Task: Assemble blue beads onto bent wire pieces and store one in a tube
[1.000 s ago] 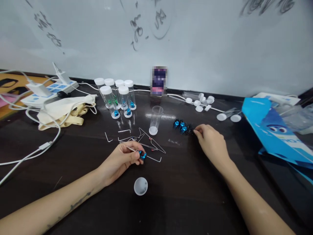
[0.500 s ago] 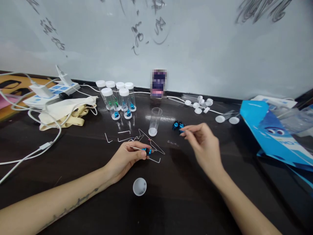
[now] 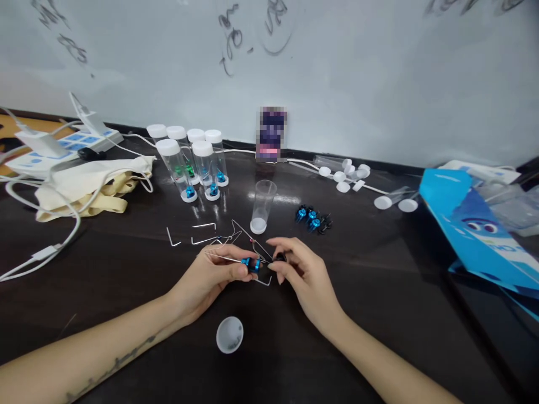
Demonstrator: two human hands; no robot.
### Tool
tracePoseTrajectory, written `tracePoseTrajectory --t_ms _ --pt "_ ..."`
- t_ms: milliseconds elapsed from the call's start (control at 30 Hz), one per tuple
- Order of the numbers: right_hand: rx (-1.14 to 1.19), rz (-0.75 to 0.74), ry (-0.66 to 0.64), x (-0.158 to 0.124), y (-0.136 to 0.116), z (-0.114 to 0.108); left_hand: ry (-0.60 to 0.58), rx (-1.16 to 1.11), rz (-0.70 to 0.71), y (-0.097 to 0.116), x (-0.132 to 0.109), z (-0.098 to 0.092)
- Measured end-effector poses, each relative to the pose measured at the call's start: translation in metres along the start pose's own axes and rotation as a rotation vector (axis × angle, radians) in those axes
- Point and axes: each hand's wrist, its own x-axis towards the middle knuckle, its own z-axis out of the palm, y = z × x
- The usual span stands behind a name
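Note:
My left hand [image 3: 213, 276] pinches a thin metal wire [image 3: 223, 257] that carries small blue beads [image 3: 251, 264] near its tip. My right hand [image 3: 300, 269] is closed in a pinch on a small black bead [image 3: 280, 257], held right at the wire's end, almost touching the blue beads. Both hands hover low over the dark table [image 3: 379, 292]. A small heap of blue and black beads [image 3: 313, 217] lies behind my right hand. An open clear tube [image 3: 261, 206] stands upright behind the hands. A white cap [image 3: 229, 334] lies below them.
Several capped tubes [image 3: 191, 160] with blue and green beads stand at the back left. Bent wires [image 3: 202, 233] lie beside them. A cloth bag [image 3: 90, 185], cables and a power strip [image 3: 50, 148] fill the left. Loose caps and tubes [image 3: 353, 177] and a blue packet [image 3: 475, 224] lie on the right.
My right hand left the bead heap and came left and toward me with a black bead, up to the wire's tip. My left hand kept holding the wire.

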Motion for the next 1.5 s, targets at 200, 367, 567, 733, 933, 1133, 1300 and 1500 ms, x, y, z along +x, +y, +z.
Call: tracePoseTrajectory --t_ms 200,367,567,733,933,1133,1300,1500 --pt "0.058 -0.095 -0.069 -0.0050 -0.0004 0.0004 -0.015 0.033 -0.005 -0.0001 -0.0014 0.0025" --pt "0.067 -0.153 -0.076 -0.0071 -0.0033 -0.0004 -0.037 0.054 0.012 -0.0018 0.0002 -0.0007" --pt "-0.006 -0.183 0.041 -0.0092 -0.0080 -0.0010 -0.056 0.072 0.006 -0.0011 0.0007 -0.0016" --pt "-0.013 -0.241 0.051 -0.0095 -0.0075 -0.0009 -0.023 0.067 -0.026 -0.0011 0.0006 -0.0017" --pt "-0.019 -0.296 0.055 -0.0087 -0.0065 -0.0014 -0.030 0.052 -0.040 -0.0001 0.0007 -0.0017" --pt "-0.038 -0.295 0.055 -0.0100 -0.0066 -0.0018 -0.017 0.045 -0.040 0.0004 0.0003 -0.0010" --pt "-0.057 -0.319 0.053 -0.0100 -0.0057 -0.0019 -0.011 0.056 -0.045 0.0005 -0.0006 -0.0015" --pt "-0.064 -0.344 0.055 -0.0096 -0.0049 -0.0020 -0.032 0.051 -0.049 0.0014 0.0000 -0.0018"
